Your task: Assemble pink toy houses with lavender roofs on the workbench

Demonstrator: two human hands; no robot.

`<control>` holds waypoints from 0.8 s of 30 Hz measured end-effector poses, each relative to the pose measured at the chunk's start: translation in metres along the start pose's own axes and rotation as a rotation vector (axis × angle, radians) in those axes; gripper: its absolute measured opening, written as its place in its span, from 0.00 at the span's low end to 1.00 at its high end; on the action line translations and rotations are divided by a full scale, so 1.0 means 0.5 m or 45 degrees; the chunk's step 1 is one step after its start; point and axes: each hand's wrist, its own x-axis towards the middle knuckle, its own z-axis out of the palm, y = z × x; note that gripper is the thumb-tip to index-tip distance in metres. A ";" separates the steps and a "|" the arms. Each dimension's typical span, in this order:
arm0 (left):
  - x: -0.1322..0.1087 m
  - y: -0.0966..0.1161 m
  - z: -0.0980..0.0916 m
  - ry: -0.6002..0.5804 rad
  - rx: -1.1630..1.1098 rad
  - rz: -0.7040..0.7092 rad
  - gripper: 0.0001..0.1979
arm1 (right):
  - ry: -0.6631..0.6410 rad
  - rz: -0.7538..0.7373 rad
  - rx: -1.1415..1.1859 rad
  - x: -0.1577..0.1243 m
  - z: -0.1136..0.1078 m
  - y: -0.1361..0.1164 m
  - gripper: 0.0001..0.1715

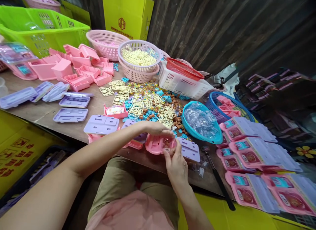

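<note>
A wooden tabletop (46, 113) runs from near left to far right, crowded with plastic parts. At the far left stands a green crate (41, 32), with a yellow carton (127, 14) against the dark wall behind. To the right of them is a basket of cream sprues (138, 57), then a white basket (181, 83). A blue bowl (184, 119) holding clear pieces sits nearer. On the right, finished pink-and-lilac sets (249, 151) lie overlapping in rows. Lilac lids (101, 124) lie flat on the near left, and a scatter of small parts (148, 104) covers the middle.

The pink case (156, 145) rests on the near edge of the tabletop, directly in front of the person and between both hands. The left hand (154, 127) reaches over it from the left. Its fingers are curled down over the far rim and grip the case to hold it steady. The right hand (176, 165) comes up from the near side. Its fingers are drawn together at a small brown round piece (167, 143) in a pocket of the case. Whether they pinch the piece or only press on it cannot be told.

I judge the step in hand to be work on that one pocket, with the case braced. The piece is small and the case is light and loose. Any further handling therefore calls for a fine fingertip touch and a firm left-hand hold.
</note>
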 end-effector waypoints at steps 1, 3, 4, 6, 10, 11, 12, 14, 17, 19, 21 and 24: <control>-0.001 0.000 -0.001 -0.023 0.013 -0.012 0.26 | 0.010 0.056 -0.014 -0.006 0.006 0.003 0.32; -0.001 0.001 -0.004 -0.080 0.085 -0.085 0.32 | -0.004 0.153 -0.047 -0.011 0.014 0.008 0.33; 0.000 0.001 -0.005 -0.106 0.121 -0.120 0.36 | -0.022 0.185 -0.049 -0.010 0.016 0.009 0.32; 0.001 0.003 -0.008 -0.141 0.154 -0.151 0.38 | -0.048 0.216 -0.026 -0.005 0.017 0.010 0.32; -0.001 0.006 -0.013 -0.162 0.114 -0.164 0.36 | -0.034 0.176 0.008 -0.002 0.014 0.008 0.32; -0.002 0.007 -0.013 -0.165 0.103 -0.169 0.36 | -0.010 0.158 0.004 -0.004 0.015 0.005 0.33; -0.003 0.008 -0.014 -0.165 0.096 -0.170 0.36 | 0.020 0.145 -0.006 -0.005 0.016 0.002 0.33; -0.005 0.010 -0.013 -0.160 0.095 -0.169 0.36 | 0.068 0.146 -0.039 -0.006 0.019 -0.008 0.34; -0.006 0.013 -0.012 -0.165 0.108 -0.190 0.36 | 0.059 0.173 -0.127 0.004 0.020 -0.026 0.34; -0.007 0.014 -0.011 -0.169 0.114 -0.217 0.36 | 0.025 0.172 -0.193 0.017 0.017 -0.038 0.30; -0.008 0.015 -0.010 -0.172 0.119 -0.240 0.35 | -0.004 0.150 -0.244 0.027 0.011 -0.047 0.24; -0.009 0.014 -0.007 -0.169 0.132 -0.235 0.34 | -0.022 0.107 -0.276 0.033 0.001 -0.048 0.17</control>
